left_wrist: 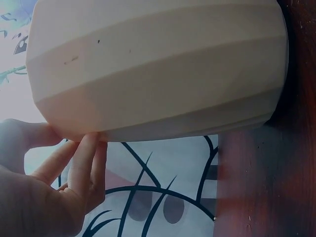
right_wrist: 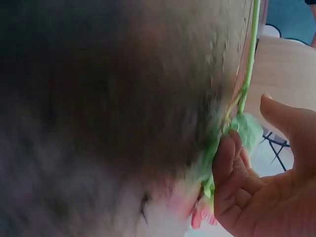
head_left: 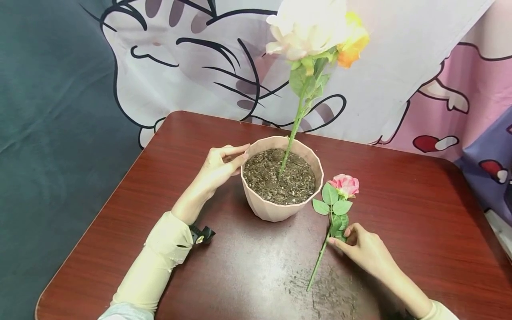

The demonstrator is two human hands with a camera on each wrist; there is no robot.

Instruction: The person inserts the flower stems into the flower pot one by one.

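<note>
A pale pink faceted pot [head_left: 276, 212] of dark soil [head_left: 276, 178] stands on the table, a tall green stem [head_left: 293, 133] rising from the soil. My left hand [head_left: 219, 166] touches the pot's left side near the rim, its fingers fairly straight. In the left wrist view these fingers [left_wrist: 85, 160] lie along the pot wall [left_wrist: 163, 74]. A pink artificial rose [head_left: 346, 184] lies right of the pot. My right hand [head_left: 370, 249] is at its leaves, thumb and fingers on either side of the stem. In the right wrist view the thumb stands apart from the stem [right_wrist: 251, 64].
A large whitish flower [head_left: 308, 29] and an orange-yellow one [head_left: 353, 40] top the upright stems. Soil smears [head_left: 332, 289] mark the reddish-brown table [head_left: 408, 200] near its front. A cartoon-printed cloth [head_left: 160, 84] hangs behind, and a dark green curtain [head_left: 60, 133] at the left.
</note>
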